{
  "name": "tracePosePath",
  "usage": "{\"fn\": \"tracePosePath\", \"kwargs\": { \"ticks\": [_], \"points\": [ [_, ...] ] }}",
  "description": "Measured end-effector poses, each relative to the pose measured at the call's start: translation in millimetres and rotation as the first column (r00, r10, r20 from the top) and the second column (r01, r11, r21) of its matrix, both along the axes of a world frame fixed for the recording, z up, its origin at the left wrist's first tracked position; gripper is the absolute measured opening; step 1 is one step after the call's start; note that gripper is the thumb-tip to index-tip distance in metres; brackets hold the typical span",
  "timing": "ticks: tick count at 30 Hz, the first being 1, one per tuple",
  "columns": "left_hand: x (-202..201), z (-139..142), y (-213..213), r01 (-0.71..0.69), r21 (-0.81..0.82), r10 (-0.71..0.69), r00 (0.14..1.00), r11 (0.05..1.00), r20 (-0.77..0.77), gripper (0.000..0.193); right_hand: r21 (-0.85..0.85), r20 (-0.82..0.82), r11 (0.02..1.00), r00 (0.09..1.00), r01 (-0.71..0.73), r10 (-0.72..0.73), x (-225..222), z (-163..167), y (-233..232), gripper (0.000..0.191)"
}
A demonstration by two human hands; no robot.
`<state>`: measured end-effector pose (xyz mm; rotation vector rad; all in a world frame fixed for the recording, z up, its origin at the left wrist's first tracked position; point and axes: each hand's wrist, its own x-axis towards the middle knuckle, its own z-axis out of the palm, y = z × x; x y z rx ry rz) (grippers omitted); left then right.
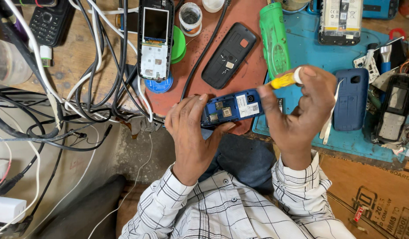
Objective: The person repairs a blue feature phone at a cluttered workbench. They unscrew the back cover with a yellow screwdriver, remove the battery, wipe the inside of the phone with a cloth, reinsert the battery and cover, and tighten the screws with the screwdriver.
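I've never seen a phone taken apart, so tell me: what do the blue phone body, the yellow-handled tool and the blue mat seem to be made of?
The blue phone body in the left hand looks like moulded matt plastic, with shiny metal contacts inside. The yellow-handled tool in the right hand seems glossy hard plastic with a white cap; its tip is hidden. The blue mat looks like soft, dull rubber or silicone.

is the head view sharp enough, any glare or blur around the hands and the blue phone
Head view: even, soft light, no hard shadows; the blue phone and left hand are sharp; the right hand with the yellow screwdriver is slightly soft; mild sheen on the green case; edges bow a little from the wide lens.
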<state>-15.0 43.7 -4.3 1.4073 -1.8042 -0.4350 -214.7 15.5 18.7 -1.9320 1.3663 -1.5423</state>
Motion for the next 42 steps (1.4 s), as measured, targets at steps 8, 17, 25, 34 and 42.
{"fn": "tracePosePath", "kwargs": {
  "ticks": [8,17,25,34,42],
  "points": [
    [0,2,0,-0.004,0.011,0.005,0.999,1.0,-0.033,0.08,0.032,0.006,0.999,1.0,-0.003,0.003,-4,0,-1,0.05],
    [0,2,-2,0.001,0.012,-0.001,1.0,1.0,-0.025,0.079,0.04,-0.064,0.999,0.998,-0.002,0.005,-5,14,-2,0.051],
    [4,-3,0,0.028,-0.005,-0.028,0.998,1.0,-0.06,0.094,0.035,-0.027,0.999,0.999,-0.022,0.023,-9,6,-2,0.047],
    [27,-9,2,0.014,-0.046,-0.012,0.999,0.999,0.05,0.098,0.005,-0.185,0.998,0.981,0.064,-0.062,-3,16,-1,0.054],
    [25,-12,1,0.019,-0.017,-0.019,1.0,1.0,0.011,0.092,0.06,-0.099,0.998,0.995,0.012,-0.006,0,18,-2,0.054]
  ]
}}
